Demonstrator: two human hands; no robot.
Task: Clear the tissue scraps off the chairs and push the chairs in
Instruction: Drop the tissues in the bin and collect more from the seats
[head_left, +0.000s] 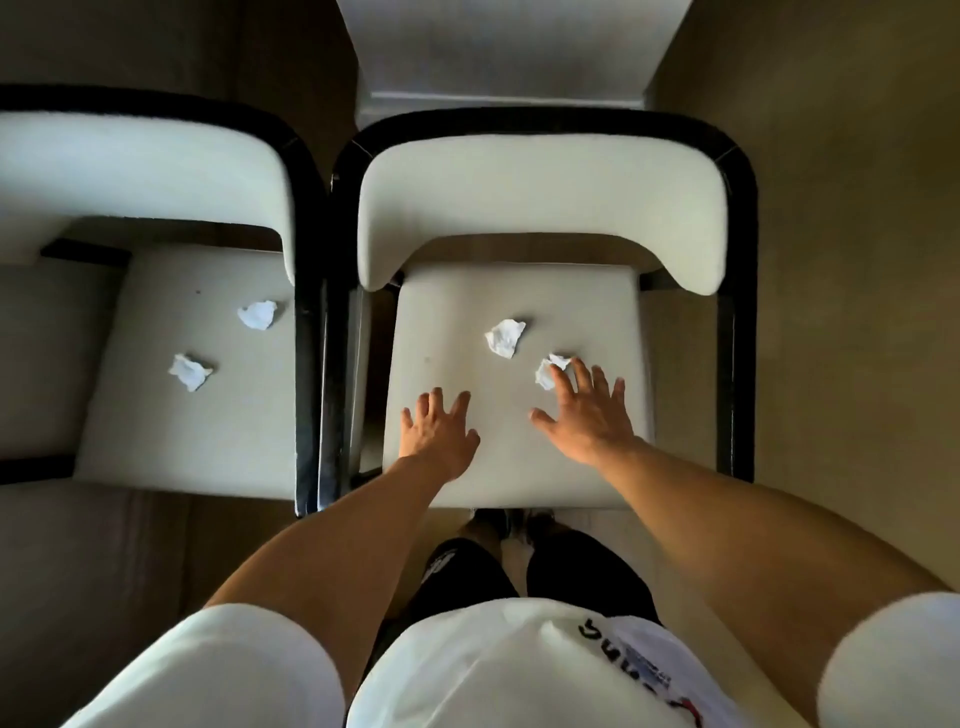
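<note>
Two pale upholstered chairs with black frames stand side by side below me. The right chair (519, 467) carries two crumpled white tissue scraps: one (505, 336) mid-seat, another (548, 370) just right of it. My right hand (584, 415) hovers with fingers spread, its fingertips touching that second scrap. My left hand (440, 431) is spread open over the seat's front left, holding nothing. The left chair (197, 447) holds two more scraps, one (257, 314) near its right edge and one (190, 371) nearer the middle.
A grey table (514, 52) stands beyond the right chair's backrest. The two chairs' black frames (317, 364) almost touch. Brownish floor (841, 260) lies open to the right. My legs and feet are right at the seat's front edge.
</note>
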